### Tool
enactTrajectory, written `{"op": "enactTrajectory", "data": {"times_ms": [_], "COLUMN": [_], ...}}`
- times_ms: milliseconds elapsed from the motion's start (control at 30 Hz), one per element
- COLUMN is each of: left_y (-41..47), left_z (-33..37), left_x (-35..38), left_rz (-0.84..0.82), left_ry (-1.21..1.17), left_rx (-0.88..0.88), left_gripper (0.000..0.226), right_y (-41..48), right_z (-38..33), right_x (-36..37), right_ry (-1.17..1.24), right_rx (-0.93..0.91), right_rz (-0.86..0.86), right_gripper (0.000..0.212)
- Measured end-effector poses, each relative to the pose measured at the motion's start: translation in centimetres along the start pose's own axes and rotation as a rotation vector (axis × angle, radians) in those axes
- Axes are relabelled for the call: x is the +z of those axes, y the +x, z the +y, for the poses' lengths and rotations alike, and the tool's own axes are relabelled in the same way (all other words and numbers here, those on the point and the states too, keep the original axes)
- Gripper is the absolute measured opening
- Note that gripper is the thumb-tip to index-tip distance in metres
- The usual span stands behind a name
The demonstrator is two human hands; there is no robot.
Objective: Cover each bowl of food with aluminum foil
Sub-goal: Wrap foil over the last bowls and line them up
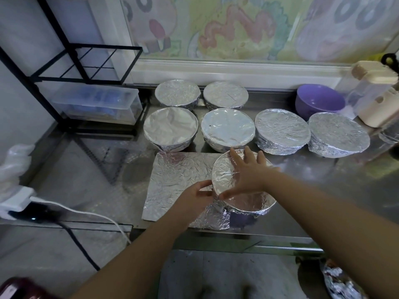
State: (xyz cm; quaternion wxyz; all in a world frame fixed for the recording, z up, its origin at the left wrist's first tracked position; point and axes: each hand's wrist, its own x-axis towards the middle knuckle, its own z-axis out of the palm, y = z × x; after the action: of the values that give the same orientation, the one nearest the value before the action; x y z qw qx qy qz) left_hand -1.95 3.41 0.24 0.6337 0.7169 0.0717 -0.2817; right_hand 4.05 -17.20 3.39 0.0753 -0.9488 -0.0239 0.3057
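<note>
right hand (248, 175) flat on the bowl (244, 190) at the table's front edge, left hand (195, 197) pinching foil (179, 180); a hard tug may tear it.

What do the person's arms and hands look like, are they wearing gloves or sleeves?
No gloves and no sleeves show. Both forearms are bare from the bottom edge of the picture up to the wrists. The left hand and the right hand are bare too, with no ring, watch or bracelet visible. The fingers look slim, with short nails. No markings can be made out on either arm.

Bare forearms — no sleeves, no rings
</note>
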Motion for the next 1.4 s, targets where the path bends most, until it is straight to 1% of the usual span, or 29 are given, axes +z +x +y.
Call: {"op": "enactTrajectory", "data": {"times_ms": [67,133,233,367,467,567,667,767,867,933,1000,1033,1167,1300,1400], "left_y": [0.1,0.1,0.0,0.3,0.7,1.5,2.1,2.2,2.0,1.4,0.6,0.2,-0.5,-0.8,-1.2], "left_z": [-0.9,-1.3,-1.8,-1.8,-1.3,-0.5,1.0,2.7,2.9,2.5,2.0,1.9,2.0,4.1,6.1], "left_x": [0.7,1.1,1.3,0.9,0.4,-0.5,-1.3,-1.6,-1.3,-0.4,0.7,1.0,1.6,1.8,1.8], "left_rz": [0.05,0.104,0.154,0.227,0.208,0.145,0.09,0.054,0.053,0.107,0.188,0.196,0.08,-0.031,-0.13], "left_ry": [0.036,0.038,0.017,0.169,0.267,0.429,0.641,0.697,0.578,0.413,0.221,0.114,-0.244,-0.596,-0.648], "left_rx": [0.047,0.064,0.094,0.212,0.283,0.313,0.349,0.299,0.181,0.111,0.043,0.005,-0.173,-0.323,-0.41], "left_gripper": [0.044,0.042,0.03,0.016,0.009,0.007,0.007,0.012,0.006,0.006,0.013,0.012,0.025,0.023,0.039], "right_y": [-0.1,0.0,0.0,0.0,0.2,0.1,-0.5,-1.1,-1.1,-1.2,-1.3,-1.3,-1.3,-1.1,-1.0], "right_z": [-0.1,-0.1,-0.1,-0.1,-0.2,-0.2,-0.5,-0.8,-0.8,-0.8,-0.9,-0.9,-0.9,-0.8,-0.8], "right_x": [0.0,0.0,0.0,0.0,0.0,0.0,-0.2,-0.3,-0.2,-0.3,-0.3,-0.4,-0.3,-0.2,-0.1], "right_ry": [-0.016,-0.023,-0.032,-0.038,-0.055,-0.048,-0.028,-0.033,-0.042,-0.046,-0.044,-0.041,-0.038,-0.03,-0.016], "right_rx": [-0.003,0.002,0.01,0.003,-0.001,0.005,0.012,0.027,0.029,0.029,0.031,0.031,0.031,0.032,0.043], "right_rz": [-0.011,-0.012,-0.015,-0.017,-0.011,-0.005,-0.005,0.007,0.012,0.014,0.012,0.013,0.018,0.035,0.051], "right_gripper": [0.162,0.162,0.164,0.165,0.17,0.171,0.163,0.154,0.153,0.153,0.152,0.152,0.153,0.155,0.159]}}
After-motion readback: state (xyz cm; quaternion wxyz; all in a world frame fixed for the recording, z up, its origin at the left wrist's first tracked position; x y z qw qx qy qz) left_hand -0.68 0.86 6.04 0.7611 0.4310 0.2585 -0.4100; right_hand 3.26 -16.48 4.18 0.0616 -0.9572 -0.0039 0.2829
